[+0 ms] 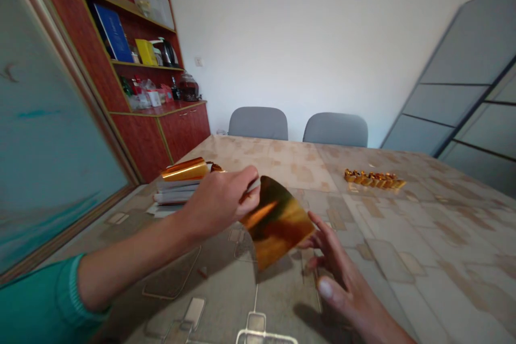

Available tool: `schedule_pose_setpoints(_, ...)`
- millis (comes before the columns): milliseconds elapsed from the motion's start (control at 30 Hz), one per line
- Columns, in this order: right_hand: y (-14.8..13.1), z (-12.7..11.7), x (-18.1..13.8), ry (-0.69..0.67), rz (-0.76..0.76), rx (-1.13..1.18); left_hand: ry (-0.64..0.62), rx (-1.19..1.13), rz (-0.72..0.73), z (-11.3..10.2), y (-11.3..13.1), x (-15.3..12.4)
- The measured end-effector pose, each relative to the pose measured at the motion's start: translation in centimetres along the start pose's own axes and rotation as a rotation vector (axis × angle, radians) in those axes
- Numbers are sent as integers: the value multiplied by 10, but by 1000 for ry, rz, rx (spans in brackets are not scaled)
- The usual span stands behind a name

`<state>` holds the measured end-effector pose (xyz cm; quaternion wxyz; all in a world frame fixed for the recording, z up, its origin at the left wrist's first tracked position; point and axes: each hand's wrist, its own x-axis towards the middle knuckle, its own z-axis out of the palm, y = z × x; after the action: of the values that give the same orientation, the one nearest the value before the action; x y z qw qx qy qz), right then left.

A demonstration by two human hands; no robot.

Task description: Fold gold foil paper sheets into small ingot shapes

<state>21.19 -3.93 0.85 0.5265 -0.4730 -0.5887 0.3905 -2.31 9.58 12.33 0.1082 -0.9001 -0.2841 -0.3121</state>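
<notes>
The left hand (217,201) is clenched in a pinch, with its fingertips closed on the upper corner of a single gold foil sheet (277,223). The sheet hangs just beyond the fingers, toward the right of the hand, and tilts in the air above the table. It is nearly square, and its longer span runs from the pinched corner down toward the near right. The right hand (338,279) is open with its fingers spread, near the sheet's lower right edge; whether they touch it cannot be told.

Left of the grip, one curled gold foil piece (185,169) lies on one stack of papers (173,194). Far right on the patterned table cover (282,166) sits one row of small gold folded pieces (374,179), too small to count exactly. Beyond the table stand two grey chairs (258,123).
</notes>
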Motion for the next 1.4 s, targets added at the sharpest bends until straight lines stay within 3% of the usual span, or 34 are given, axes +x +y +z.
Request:
schedule_pose_setpoints(200,-7,-5,10,232,6,-123,88,-217,133,37,40,-21)
schedule_pose_setpoints(300,-14,-23,12,225,-276,-385,90,-347,302,41,42,-34)
schedule_pose_setpoints(400,-21,-39,7,51,-615,-676,80,-324,445,37,41,-57)
schedule_pose_setpoints(567,-28,-39,-13,-357,-815,-979,-163,-296,405,30,58,-111)
schedule_pose_setpoints(700,-22,-42,-29,-479,-763,-1037,-205,-295,227,34,71,-139)
schedule_pose_setpoints(833,-7,-52,-39,-506,-705,-1031,-124,-262,212,41,74,-141)
schedule_pose_setpoints(933,-4,-52,-42,-401,-692,-916,-87,-316,169,46,76,-135)
schedule_pose_setpoints(1033,-13,-49,-43,-386,-485,-792,-97,-406,74,50,80,-130)
schedule_pose_setpoints(1200,-17,-46,-39,-337,-358,-654,-181,-503,-116,54,84,-129)
schedule_pose_setpoints(1400,-3,-34,-32,-225,-183,-609,-183,-422,-169,61,83,-126)
